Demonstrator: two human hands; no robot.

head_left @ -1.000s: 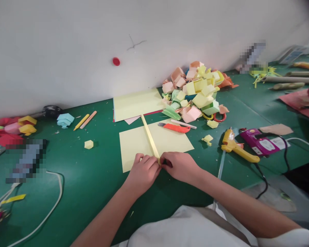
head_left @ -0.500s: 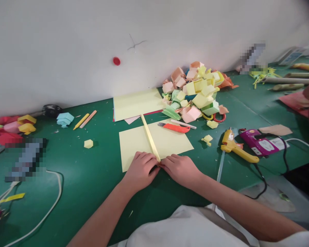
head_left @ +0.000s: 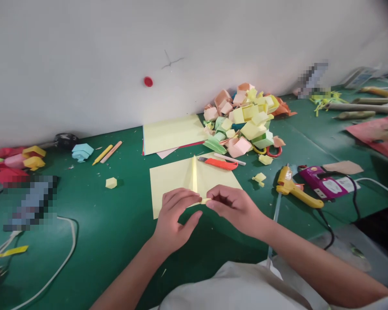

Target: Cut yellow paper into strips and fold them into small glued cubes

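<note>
A narrow pale yellow paper strip (head_left: 194, 176) stretches away from me over a pale yellow sheet (head_left: 170, 176). Its near end is a small fold between my hands. My right hand (head_left: 237, 211) pinches that folded end between thumb and fingertips. At the fold's left side, the fingertips of my left hand (head_left: 177, 219) touch the strip, while the thumb stands well apart below. An orange utility knife (head_left: 221, 163) lies on the sheet's upper right part, beside a pale pink paper stick (head_left: 229, 159).
Folded paper pieces (head_left: 245, 116) are heaped by the wall, with scissors handles (head_left: 274, 151) poking out. A yellow glue gun (head_left: 289, 185) and a purple device (head_left: 326, 183) lie right. More sheets (head_left: 171, 133) lie behind; a blurred phone (head_left: 32, 202) and white cable (head_left: 73, 241) lie left.
The strip's far end has swung right and nearer, off the back sheets. My left thumb has come away from the fold, and my right hand has turned, showing its pinch on the yellow end.
</note>
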